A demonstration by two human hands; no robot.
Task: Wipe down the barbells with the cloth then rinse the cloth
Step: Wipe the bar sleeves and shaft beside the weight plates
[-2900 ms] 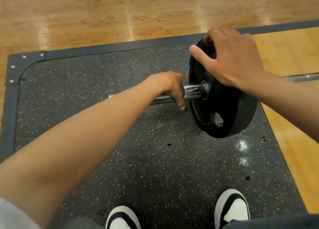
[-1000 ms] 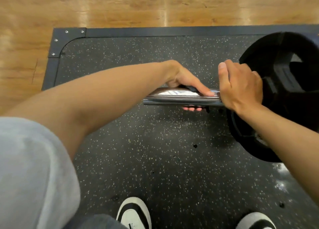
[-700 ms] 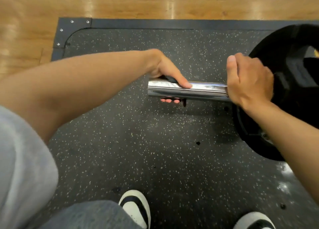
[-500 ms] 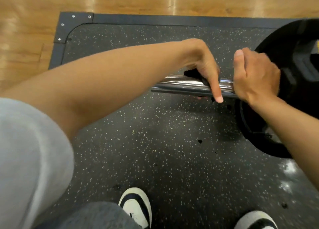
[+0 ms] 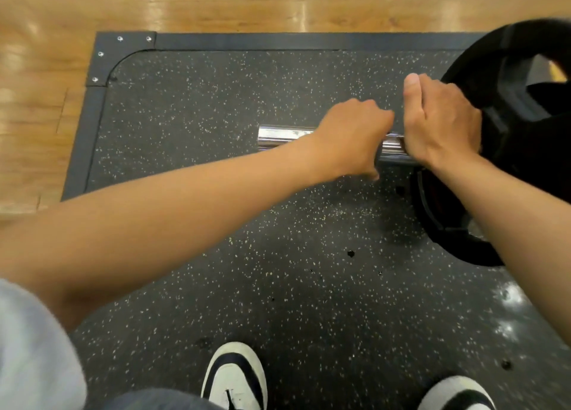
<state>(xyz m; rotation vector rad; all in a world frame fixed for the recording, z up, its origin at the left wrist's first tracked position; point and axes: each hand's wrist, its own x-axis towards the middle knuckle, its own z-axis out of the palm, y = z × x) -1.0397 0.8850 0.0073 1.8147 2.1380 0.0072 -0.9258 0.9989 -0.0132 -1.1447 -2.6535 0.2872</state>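
Note:
The barbell's chrome sleeve (image 5: 278,137) lies level above the speckled black rubber mat (image 5: 234,249), its free end pointing left. My left hand (image 5: 352,137) is wrapped over the sleeve, with a sliver of a dark cloth (image 5: 377,159) showing under its fingers. Just to its right, my right hand (image 5: 438,125) grips the sleeve against the black weight plate (image 5: 519,125), thumb raised. Most of the cloth is hidden inside my left fist.
The mat has a dark border frame (image 5: 92,119) with screws at its far left corner, and wooden floor (image 5: 37,94) lies beyond it. My two white and black shoes (image 5: 234,375) stand at the near edge. Shiny wet-looking spots (image 5: 506,298) mark the mat at right.
My left hand has slid back and forth along the sleeve and now sits close against my right hand. My right hand moved off the plate's rim onto the sleeve beside the plate.

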